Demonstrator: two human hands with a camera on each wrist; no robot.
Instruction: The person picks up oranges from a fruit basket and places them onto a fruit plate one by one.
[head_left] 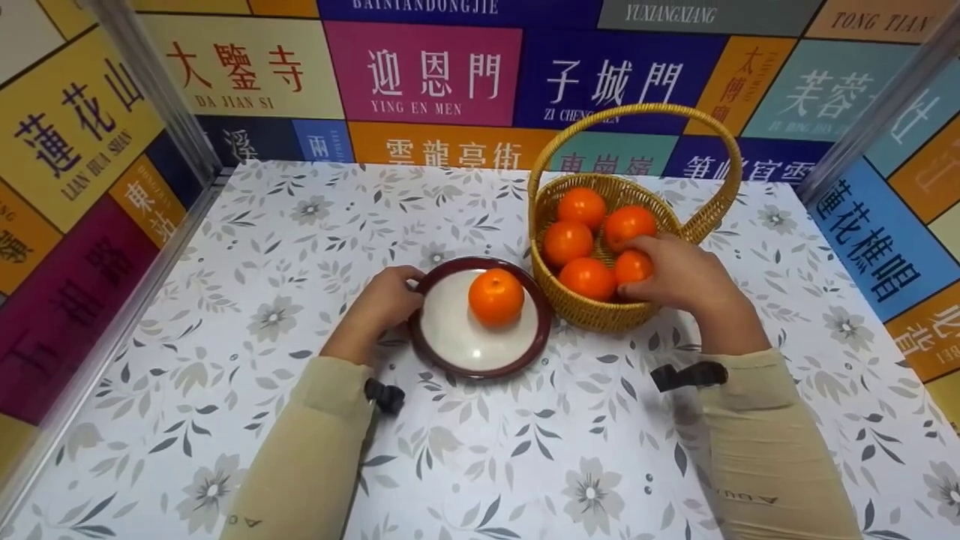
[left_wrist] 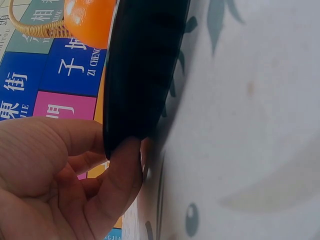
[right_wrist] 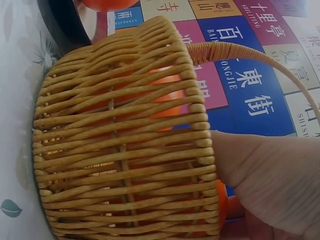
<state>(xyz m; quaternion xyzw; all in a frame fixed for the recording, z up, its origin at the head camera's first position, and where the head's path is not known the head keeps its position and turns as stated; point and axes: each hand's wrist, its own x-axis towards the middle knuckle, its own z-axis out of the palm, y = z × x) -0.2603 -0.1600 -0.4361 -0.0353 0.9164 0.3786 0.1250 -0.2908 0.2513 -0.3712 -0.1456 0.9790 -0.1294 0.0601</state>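
1. While the left hand steadies the plate, its thumb and fingers pinch the left rim; the left wrist view shows the dark, smooth underside between them.
2. Plate: round, shallow, glossy; cream centre, dark red-brown rim. Sits mid-tabletop, well apart from the left and right edges.
3. Single orange on the plate, right of its centre: near-spherical, shiny skin, small dimple on top.
4. Basket upright just right of the plate, nearer the tabletop's far edge; cannot tell if the two touch. Round, golden-brown, wicker-like; thick strands woven in horizontal courses, gaps between. Tall hoop handle, tightly wrapped.
5. Right hand over the basket's right rim, fingers curled round an inner orange at that side. Four other oranges lie around it, equally smooth.
6. Tabletop surface: white, printed with grey flowers and leaves. Along its far edge, flat colour-block panels with lettering.
7. Both sleeves beige, lightly creased cloth; dark straps at the cuffs.
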